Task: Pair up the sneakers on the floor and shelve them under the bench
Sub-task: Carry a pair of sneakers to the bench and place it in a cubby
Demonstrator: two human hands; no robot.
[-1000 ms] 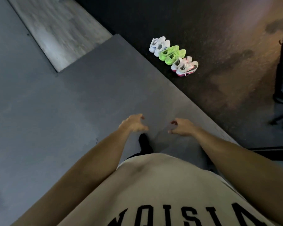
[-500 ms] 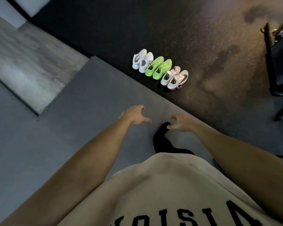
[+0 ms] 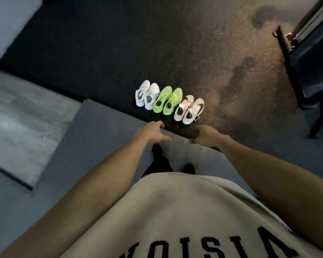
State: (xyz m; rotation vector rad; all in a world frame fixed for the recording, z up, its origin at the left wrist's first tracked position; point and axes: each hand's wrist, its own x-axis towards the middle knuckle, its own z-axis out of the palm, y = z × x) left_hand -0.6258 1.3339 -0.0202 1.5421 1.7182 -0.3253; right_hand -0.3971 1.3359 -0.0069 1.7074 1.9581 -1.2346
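Observation:
Three pairs of sneakers stand in a row on the dark speckled floor: a white pair [image 3: 147, 94] on the left, a neon green pair [image 3: 167, 100] in the middle, and a white-and-pink pair [image 3: 189, 109] on the right. My left hand [image 3: 151, 132] hangs just short of the green pair, fingers apart, holding nothing. Below the white-and-pink pair is my right hand [image 3: 206, 135], empty as well, its fingers loosely curled and apart. Both hands are above the edge of the grey mat [image 3: 93, 131].
A dark bench or seat with a metal frame [image 3: 306, 58] stands at the right edge. A pale wooden-looking floor panel [image 3: 21, 120] lies to the left. My dark shoes [image 3: 158, 151] are on the grey mat below the hands.
The view has come closer to the row of sneakers, and both empty hands now reach nearly to them. The sneakers themselves have not moved.

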